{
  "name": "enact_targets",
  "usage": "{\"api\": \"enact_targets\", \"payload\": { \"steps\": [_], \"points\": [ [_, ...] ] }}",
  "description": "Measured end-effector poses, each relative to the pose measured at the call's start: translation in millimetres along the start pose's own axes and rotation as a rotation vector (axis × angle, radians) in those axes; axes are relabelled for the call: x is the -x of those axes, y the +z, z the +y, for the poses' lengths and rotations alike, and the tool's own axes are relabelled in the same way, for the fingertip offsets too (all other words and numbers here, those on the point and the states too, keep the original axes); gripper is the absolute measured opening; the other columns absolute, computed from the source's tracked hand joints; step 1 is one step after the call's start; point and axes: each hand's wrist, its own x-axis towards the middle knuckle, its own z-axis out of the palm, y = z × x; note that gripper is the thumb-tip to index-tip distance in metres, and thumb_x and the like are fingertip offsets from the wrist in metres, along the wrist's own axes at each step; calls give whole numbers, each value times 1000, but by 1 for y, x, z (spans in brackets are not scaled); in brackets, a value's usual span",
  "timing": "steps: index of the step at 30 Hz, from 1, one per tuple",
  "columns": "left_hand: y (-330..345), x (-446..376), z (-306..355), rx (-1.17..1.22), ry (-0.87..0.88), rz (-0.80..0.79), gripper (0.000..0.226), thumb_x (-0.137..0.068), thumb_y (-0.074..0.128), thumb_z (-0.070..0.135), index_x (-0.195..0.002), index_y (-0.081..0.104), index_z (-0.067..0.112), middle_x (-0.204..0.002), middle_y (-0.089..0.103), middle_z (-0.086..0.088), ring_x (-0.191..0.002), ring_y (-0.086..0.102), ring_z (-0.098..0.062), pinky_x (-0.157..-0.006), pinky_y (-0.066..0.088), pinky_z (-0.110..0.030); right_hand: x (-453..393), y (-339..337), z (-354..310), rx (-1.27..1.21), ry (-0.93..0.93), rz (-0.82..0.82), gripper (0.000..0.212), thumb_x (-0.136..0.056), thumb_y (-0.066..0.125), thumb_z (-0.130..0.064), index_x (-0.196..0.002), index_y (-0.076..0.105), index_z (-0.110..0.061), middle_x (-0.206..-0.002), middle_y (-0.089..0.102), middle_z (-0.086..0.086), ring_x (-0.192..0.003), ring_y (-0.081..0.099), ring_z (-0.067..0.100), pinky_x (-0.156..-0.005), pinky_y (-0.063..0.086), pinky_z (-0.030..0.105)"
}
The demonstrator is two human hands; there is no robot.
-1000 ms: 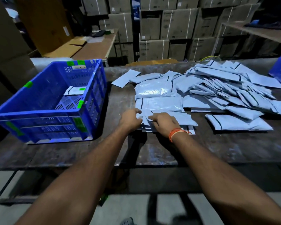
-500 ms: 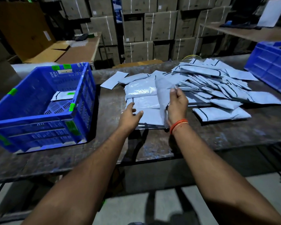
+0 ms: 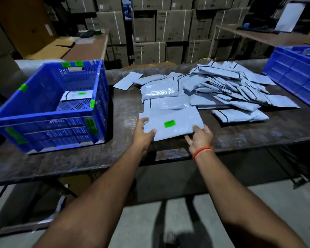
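A flat grey mailer package point(image 3: 175, 116) with a green sticker facing up lies near the table's front edge, just off the stack behind it. My left hand point(image 3: 143, 134) grips its left corner, thumb on top. My right hand point(image 3: 199, 139) holds its front right corner, thumb on the top face and fingers below. A large heap of similar grey mailers point(image 3: 225, 86) spreads across the table behind and to the right. To the left stands a blue crate point(image 3: 43, 119) with one green-stickered mailer point(image 3: 77, 94) inside.
A second blue crate point(image 3: 297, 74) sits at the table's right end. The dark worn table point(image 3: 258, 133) has its front edge just below my hands. Stacked cardboard boxes point(image 3: 168, 29) fill the back wall. Another bench point(image 3: 86, 49) stands behind the left crate.
My right hand raised a mailer on edge from the stack, and it now lies flipped with the green sticker up, both hands holding it. The view shifted a little to the right.
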Motion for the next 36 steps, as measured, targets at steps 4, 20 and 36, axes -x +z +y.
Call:
{"api": "enact_targets", "payload": {
  "steps": [4,20,36],
  "points": [
    [-16,18,-9,-205,27,14,29,-85,69,6,-107,60,22,-129,63,-5,-130,55,-22,-103,44,-29,7,-35,25,703,-275,13,38,-81,63,4,-119,64,-3,-107,69,9,-90,63,20,-78,48,25],
    [-20,51,-50,-1383,245,-305,57,-105,22,54,-159,12,39,-169,3,-4,-154,2,-33,-121,13,-55,8,-47,75,1979,-633,-705,57,-103,17,-56,-158,12,-39,-167,3,-2,-154,0,20,-119,11,48],
    [-35,54,-41,-1337,58,51,48,-100,37,40,-146,41,27,-142,43,-19,-131,38,-36,-105,39,-49,-15,-57,41,1889,-475,-264,39,-96,47,-30,-133,56,-25,-141,44,14,-128,37,34,-101,40,42]
  ]
}}
